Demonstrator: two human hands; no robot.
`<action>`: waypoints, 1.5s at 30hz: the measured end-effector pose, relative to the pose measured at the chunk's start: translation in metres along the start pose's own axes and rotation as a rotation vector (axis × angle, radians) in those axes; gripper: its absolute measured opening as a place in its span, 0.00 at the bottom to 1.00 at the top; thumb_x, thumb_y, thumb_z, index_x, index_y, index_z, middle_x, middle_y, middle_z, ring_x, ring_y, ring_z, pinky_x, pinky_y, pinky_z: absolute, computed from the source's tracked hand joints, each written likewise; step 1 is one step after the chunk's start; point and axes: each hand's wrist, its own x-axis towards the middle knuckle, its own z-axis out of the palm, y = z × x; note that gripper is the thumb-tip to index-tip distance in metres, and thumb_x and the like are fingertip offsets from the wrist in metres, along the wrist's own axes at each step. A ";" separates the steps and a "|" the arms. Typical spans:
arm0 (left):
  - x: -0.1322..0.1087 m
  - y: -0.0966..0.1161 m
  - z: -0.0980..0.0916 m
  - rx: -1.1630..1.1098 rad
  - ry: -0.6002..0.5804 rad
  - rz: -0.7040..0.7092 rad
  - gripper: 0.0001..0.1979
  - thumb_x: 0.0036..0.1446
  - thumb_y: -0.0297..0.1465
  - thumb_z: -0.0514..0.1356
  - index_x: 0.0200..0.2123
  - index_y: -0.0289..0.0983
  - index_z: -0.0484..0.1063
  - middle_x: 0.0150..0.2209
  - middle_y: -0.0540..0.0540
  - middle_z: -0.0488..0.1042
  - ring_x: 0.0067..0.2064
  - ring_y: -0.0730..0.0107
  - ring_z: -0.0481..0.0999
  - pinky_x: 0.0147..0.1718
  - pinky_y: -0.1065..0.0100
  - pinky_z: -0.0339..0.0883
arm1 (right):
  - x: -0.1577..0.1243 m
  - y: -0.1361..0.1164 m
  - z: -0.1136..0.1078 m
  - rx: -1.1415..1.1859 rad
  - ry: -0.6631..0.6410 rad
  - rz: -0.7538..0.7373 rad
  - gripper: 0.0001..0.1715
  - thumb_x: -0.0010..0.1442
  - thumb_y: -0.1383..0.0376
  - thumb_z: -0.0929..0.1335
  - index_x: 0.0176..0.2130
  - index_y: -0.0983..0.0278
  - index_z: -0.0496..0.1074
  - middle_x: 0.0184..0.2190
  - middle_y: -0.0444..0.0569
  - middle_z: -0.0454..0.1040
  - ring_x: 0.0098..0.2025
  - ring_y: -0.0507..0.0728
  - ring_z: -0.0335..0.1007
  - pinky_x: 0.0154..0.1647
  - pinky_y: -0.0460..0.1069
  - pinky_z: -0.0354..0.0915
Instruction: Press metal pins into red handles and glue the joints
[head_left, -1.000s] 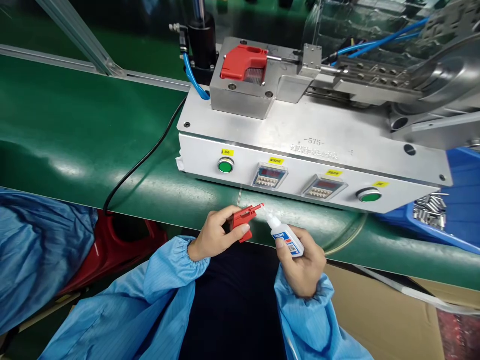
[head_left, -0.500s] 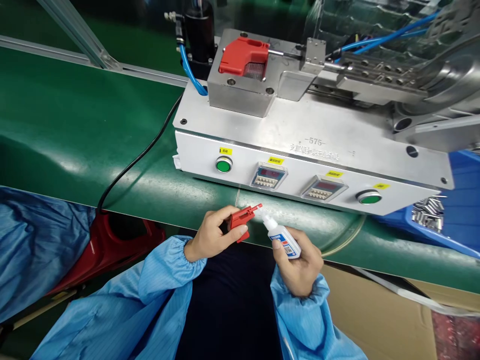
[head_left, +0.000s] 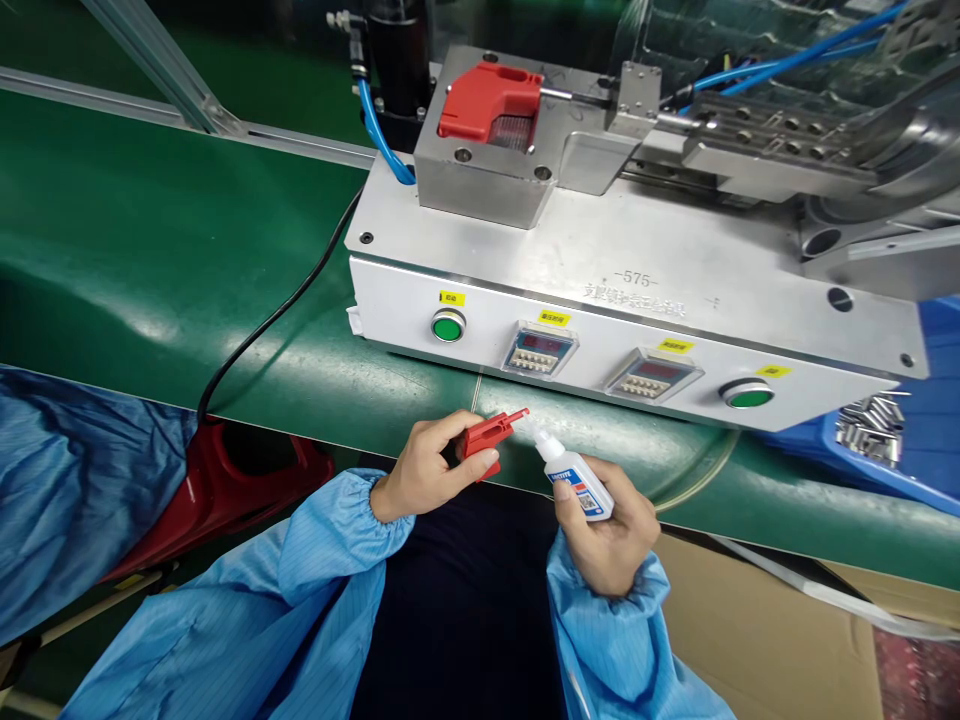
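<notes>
Left hand (head_left: 427, 470) fingers clamped on red plastic part (head_left: 486, 440), right hand (head_left: 607, 530) gripping glue bottle (head_left: 574, 477), nozzle now drawn back from the part, just apart, above green counter (head_left: 150, 250) edge

Left hand (head_left: 427, 470) grips red part (head_left: 486, 437); right hand (head_left: 611, 530) holds glue bottle (head_left: 574, 472) beside it.

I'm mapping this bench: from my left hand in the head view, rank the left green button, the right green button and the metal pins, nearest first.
1. left green button, on the panel above the left hand.
2. right green button, at the panel's right end.
3. metal pins, in the blue bin, far right.
</notes>
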 end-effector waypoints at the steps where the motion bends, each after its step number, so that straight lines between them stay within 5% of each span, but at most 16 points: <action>1: 0.000 0.000 0.000 0.003 0.002 0.004 0.13 0.70 0.42 0.65 0.42 0.37 0.78 0.26 0.52 0.73 0.25 0.74 0.68 0.26 0.73 0.66 | -0.001 0.000 -0.001 0.005 -0.002 0.002 0.13 0.68 0.54 0.73 0.39 0.61 0.81 0.23 0.43 0.73 0.19 0.51 0.60 0.20 0.48 0.62; 45: 0.000 0.000 0.001 0.026 -0.005 0.023 0.07 0.69 0.36 0.66 0.43 0.38 0.78 0.27 0.54 0.74 0.25 0.75 0.68 0.28 0.74 0.66 | -0.001 0.002 0.001 0.043 0.002 0.012 0.11 0.68 0.58 0.73 0.39 0.63 0.80 0.22 0.41 0.71 0.19 0.50 0.58 0.19 0.47 0.57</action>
